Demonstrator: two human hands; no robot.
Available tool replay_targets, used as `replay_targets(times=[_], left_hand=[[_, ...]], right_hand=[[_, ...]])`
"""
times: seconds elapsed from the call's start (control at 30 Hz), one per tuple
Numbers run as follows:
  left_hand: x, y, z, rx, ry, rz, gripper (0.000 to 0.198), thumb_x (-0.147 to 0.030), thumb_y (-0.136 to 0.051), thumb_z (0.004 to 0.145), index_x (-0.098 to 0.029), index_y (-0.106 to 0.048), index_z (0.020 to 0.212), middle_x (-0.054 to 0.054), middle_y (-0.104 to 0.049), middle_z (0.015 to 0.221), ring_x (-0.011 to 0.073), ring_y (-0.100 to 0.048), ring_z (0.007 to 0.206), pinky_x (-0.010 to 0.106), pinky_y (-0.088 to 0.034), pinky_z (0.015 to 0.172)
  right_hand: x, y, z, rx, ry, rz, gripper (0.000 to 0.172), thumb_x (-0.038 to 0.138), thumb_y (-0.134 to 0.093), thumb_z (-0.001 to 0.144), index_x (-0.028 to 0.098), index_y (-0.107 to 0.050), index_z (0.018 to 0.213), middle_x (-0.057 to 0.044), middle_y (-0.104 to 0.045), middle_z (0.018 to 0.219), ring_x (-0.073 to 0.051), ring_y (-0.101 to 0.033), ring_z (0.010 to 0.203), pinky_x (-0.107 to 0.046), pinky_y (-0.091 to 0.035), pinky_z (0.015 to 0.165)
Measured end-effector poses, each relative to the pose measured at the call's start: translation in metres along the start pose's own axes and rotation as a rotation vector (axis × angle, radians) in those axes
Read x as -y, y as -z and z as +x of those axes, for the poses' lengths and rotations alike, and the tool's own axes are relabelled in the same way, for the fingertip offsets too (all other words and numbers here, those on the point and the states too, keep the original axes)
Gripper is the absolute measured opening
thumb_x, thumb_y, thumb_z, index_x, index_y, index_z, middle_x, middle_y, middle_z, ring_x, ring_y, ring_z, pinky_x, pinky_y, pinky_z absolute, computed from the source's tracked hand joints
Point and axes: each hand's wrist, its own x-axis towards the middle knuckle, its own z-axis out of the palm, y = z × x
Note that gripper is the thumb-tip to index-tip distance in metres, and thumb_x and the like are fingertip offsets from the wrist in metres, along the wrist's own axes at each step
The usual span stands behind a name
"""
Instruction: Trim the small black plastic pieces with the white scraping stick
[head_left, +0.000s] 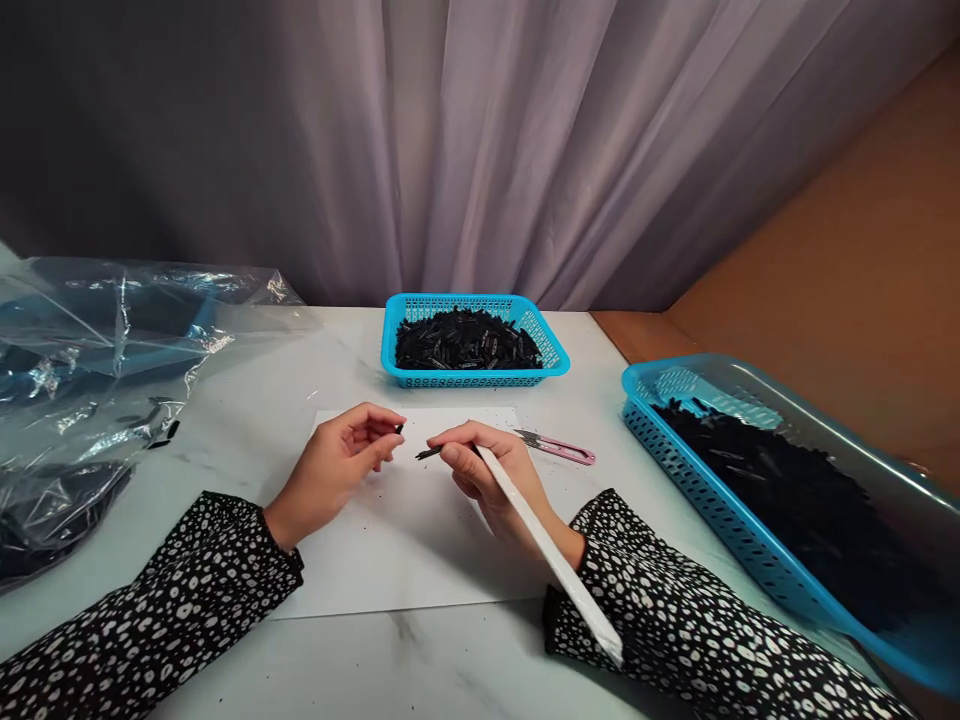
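Note:
My left hand (341, 455) is closed in a pinch, with a small black piece (400, 428) between thumb and fingertips. My right hand (495, 475) is wrapped round a long tool with a white handle (551, 550), held like a pen. The tool's narrow dark tip (429, 453) points left at the left hand, a short gap from the black piece. Its exact kind I cannot tell. Both hands are above a white sheet (405, 560) dotted with dark specks. Thread snips with a pink handle (570, 452) lie just beyond the right hand.
At the back stands a blue plastic basket (480, 379) heaped with small black pieces. A larger blue basket (697, 500) on the right holds more dark pieces. Clear plastic bags (142, 370) with dark contents cover the left side. A grey curtain (480, 150) hangs behind the table.

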Motion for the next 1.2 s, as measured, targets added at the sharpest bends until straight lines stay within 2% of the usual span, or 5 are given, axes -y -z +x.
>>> replay_targets(times=[0.1,0.27,0.6,0.87,1.2], left_hand=[[-0.011,-0.006,-0.005,0.037,0.136,-0.331,0.027,-0.036,-0.08,0.078,-0.02,-0.076,0.1,0.001,-0.07,0.073,0.0129,-0.058,0.061,0.024,-0.049,0.055],[-0.022,-0.01,-0.01,0.072,0.211,-0.54,0.027,-0.03,-0.09,0.067,-0.019,-0.082,0.09,0.001,-0.071,0.07,0.0112,-0.059,0.059,0.023,-0.05,0.056],[-0.029,-0.012,-0.014,-0.018,0.17,-0.5,0.027,-0.014,-0.091,0.059,-0.019,-0.08,0.083,0.0,-0.069,0.066,0.012,-0.06,0.061,0.021,-0.051,0.052],[-0.03,-0.012,-0.016,0.071,0.177,-0.626,0.026,-0.021,-0.093,0.064,-0.018,-0.078,0.085,0.002,-0.074,0.067,0.0106,-0.06,0.058,0.02,-0.051,0.054],[-0.028,-0.012,-0.016,0.082,0.147,-0.624,0.025,-0.021,-0.092,0.066,-0.018,-0.077,0.086,0.003,-0.073,0.069,0.0112,-0.058,0.06,0.021,-0.05,0.055]], right_hand=[[0.003,-0.001,-0.001,-0.013,-0.046,0.061,0.034,0.053,-0.081,0.074,0.019,-0.075,0.079,0.009,-0.033,0.05,-0.007,-0.017,0.047,-0.027,-0.012,0.047],[0.009,-0.004,-0.003,-0.035,-0.083,0.077,0.033,0.05,-0.081,0.072,0.018,-0.074,0.079,0.009,-0.036,0.052,-0.008,-0.018,0.048,-0.027,-0.011,0.048],[0.007,-0.001,-0.001,-0.054,-0.068,0.055,0.032,0.05,-0.08,0.073,0.019,-0.074,0.08,0.01,-0.032,0.051,-0.009,-0.016,0.049,-0.028,-0.012,0.048],[0.004,0.001,-0.003,-0.039,-0.056,0.067,0.029,0.047,-0.079,0.077,0.018,-0.075,0.081,0.009,-0.032,0.052,-0.009,-0.016,0.05,-0.028,-0.012,0.049],[0.005,-0.001,-0.003,-0.035,-0.06,0.084,0.029,0.046,-0.08,0.076,0.018,-0.073,0.08,0.01,-0.031,0.051,-0.008,-0.015,0.049,-0.028,-0.011,0.048]])
